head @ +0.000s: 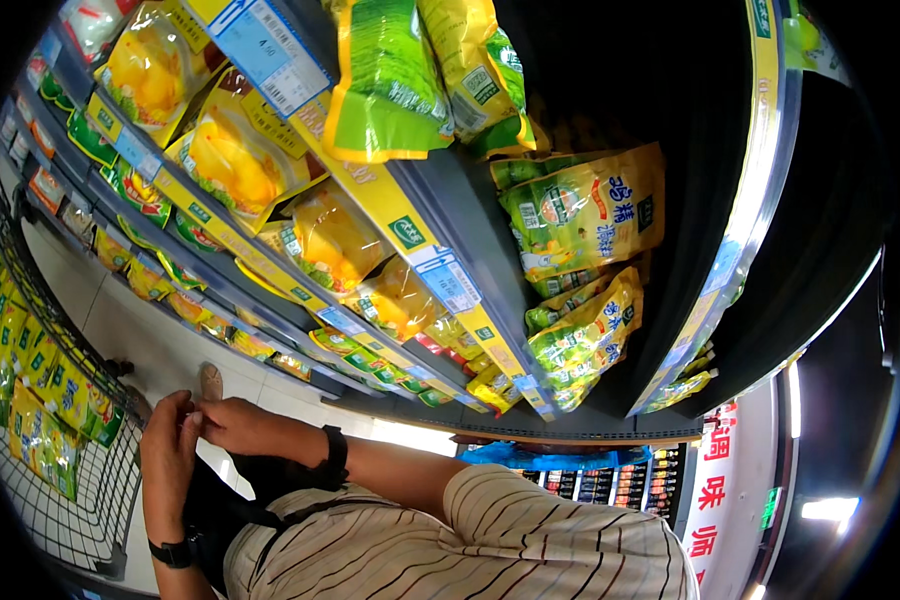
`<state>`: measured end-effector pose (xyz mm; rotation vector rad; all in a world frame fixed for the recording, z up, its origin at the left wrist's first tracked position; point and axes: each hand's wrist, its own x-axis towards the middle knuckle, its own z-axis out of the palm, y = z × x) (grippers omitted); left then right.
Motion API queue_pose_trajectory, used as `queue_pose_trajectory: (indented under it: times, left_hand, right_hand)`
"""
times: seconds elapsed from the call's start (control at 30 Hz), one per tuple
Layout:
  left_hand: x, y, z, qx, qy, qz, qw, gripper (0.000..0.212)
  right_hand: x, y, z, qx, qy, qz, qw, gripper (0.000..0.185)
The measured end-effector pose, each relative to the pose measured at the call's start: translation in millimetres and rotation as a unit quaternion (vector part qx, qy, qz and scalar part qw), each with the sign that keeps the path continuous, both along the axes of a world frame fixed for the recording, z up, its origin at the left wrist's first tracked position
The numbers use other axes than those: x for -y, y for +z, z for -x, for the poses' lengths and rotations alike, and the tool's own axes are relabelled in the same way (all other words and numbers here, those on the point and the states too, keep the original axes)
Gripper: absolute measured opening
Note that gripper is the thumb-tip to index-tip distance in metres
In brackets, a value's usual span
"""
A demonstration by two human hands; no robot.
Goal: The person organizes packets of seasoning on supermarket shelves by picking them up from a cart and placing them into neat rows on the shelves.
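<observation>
My left hand (169,439), wearing a black wristband, is raised beside the cart, its fingers bent. My right hand (251,426), with a black band on its wrist, meets it at the fingertips; its fingers are curled. No object shows between the hands, though their inner sides are partly hidden. Left of them stands a black wire shopping cart (75,517) holding many yellow-green seasoning packets (41,360). Above the hands run shelves with yellow pouches picturing a chicken (229,154). Higher up are green and yellow seasoning bags (581,217), some standing, some leaning.
Yellow shelf edges (390,217) with blue price tags slant across the view. More small packets (146,281) fill the lower shelves. Pale floor tiles (135,319) show between shelf and cart, with a brown shoe (211,382). Bottles (600,484) stand on distant shelving.
</observation>
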<state>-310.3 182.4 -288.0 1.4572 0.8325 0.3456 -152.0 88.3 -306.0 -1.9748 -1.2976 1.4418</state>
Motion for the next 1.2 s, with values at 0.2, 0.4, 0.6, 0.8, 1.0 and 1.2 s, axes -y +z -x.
queue_pose_trajectory:
  times: [0.2,0.4,0.6,0.8,1.0,1.2]
  left_hand:
    - [-6,15,-20,0.019,-0.018,-0.020,0.999,0.030]
    - [-21,53,-36,0.042,-0.047,-0.015,0.998,0.029]
    - [-22,98,-53,0.151,-0.048,-0.010,0.987,0.029]
    - [-28,137,-74,0.219,-0.086,-0.069,0.970,0.027]
    - [-21,174,-96,0.250,-0.095,-0.123,0.956,0.023]
    - [-13,220,-122,0.273,-0.117,-0.160,0.941,0.022]
  right_hand:
    - [-9,31,-22,-0.011,0.015,0.014,1.000,0.027]
    - [-19,83,-33,-0.044,0.022,0.018,0.999,0.028]
    - [-6,147,-48,-0.096,0.046,0.041,0.993,0.030]
    - [3,235,-66,-0.146,0.035,0.057,0.987,0.028]
    - [33,287,-93,-0.231,-0.019,-0.020,0.972,0.034]
    - [56,323,-122,-0.186,-0.166,-0.153,0.956,0.034]
